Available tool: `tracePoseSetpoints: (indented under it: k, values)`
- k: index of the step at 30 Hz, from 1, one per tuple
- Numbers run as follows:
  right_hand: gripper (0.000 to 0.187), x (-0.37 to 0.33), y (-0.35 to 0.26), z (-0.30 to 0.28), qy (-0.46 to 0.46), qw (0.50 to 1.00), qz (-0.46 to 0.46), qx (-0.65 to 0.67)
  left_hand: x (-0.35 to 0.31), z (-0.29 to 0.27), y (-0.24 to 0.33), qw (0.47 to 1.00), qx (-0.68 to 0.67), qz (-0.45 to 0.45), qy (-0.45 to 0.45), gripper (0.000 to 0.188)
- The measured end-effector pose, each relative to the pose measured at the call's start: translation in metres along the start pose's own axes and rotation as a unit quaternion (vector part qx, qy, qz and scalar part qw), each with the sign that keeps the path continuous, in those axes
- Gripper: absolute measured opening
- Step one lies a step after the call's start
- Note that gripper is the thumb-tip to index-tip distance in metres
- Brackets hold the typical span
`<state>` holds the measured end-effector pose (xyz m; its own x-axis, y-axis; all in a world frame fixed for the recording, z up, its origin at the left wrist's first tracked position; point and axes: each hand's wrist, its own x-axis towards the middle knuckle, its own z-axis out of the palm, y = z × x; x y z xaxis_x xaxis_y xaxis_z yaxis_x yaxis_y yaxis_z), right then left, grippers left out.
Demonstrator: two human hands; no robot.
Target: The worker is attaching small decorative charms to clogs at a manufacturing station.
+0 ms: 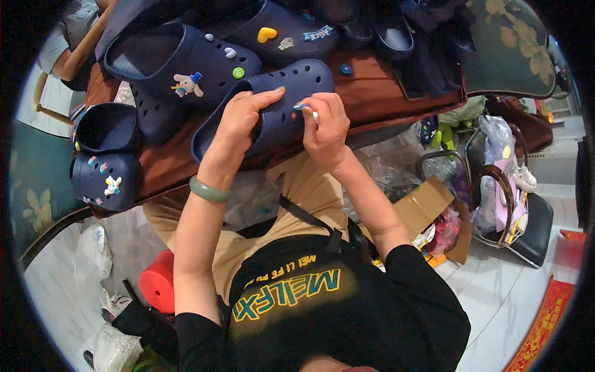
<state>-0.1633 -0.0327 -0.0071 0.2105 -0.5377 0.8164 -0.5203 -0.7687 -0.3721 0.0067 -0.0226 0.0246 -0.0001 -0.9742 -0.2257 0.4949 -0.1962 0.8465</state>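
Note:
A navy foam clog [302, 75] with round holes lies tilted on the brown cloth, its toe to the upper right. My left hand [238, 121] grips its side, thumb along the upper and the other fingers hidden inside the opening. Close to the clog's holes, my right hand [326, 127] pinches a small blue-and-white shoe charm [300, 106]; whether the charm touches the clog I cannot tell. Just beyond, a second navy clog [214, 53] carries a white figure charm [188, 85] and a green round charm [238, 73]. Another clog [248, 31] bears a yellow heart charm [267, 35].
Smaller clogs with charms [106, 177] stand at the table's left end. Dark shoes [393, 37] crowd the far right. A loose blue charm [346, 69] lies on the brown cloth [372, 93]. Beside me are a red stool [157, 282], a cardboard box [424, 201] and a bag-laden chair [536, 232].

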Motion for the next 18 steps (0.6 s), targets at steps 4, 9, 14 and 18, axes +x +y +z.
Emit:
tracePoseSetpoints:
  k: [4, 9, 14, 18]
  values:
    - [0.004, -0.004, -0.003, 0.005, 0.027, 0.999, 0.031, 0.008, 0.006, -0.007, 0.000, 0.998, 0.036, -0.043, -0.016, 0.019]
    - [0.019, -0.006, -0.005, 0.013, 0.107, 0.981, 0.153, 0.055, 0.007, -0.010, -0.002, 0.993, -0.018, -0.093, -0.069, 0.029]
    - [0.024, -0.008, 0.011, 0.001, 0.071, 0.983, 0.162, 0.051, 0.003, -0.003, 0.001, 0.992, -0.043, -0.083, -0.090, 0.033]
    - [0.017, 0.014, 0.072, -0.029, 0.043, 0.984, 0.165, -0.040, 0.002, 0.000, 0.004, 0.989, -0.022, -0.095, -0.108, 0.035]
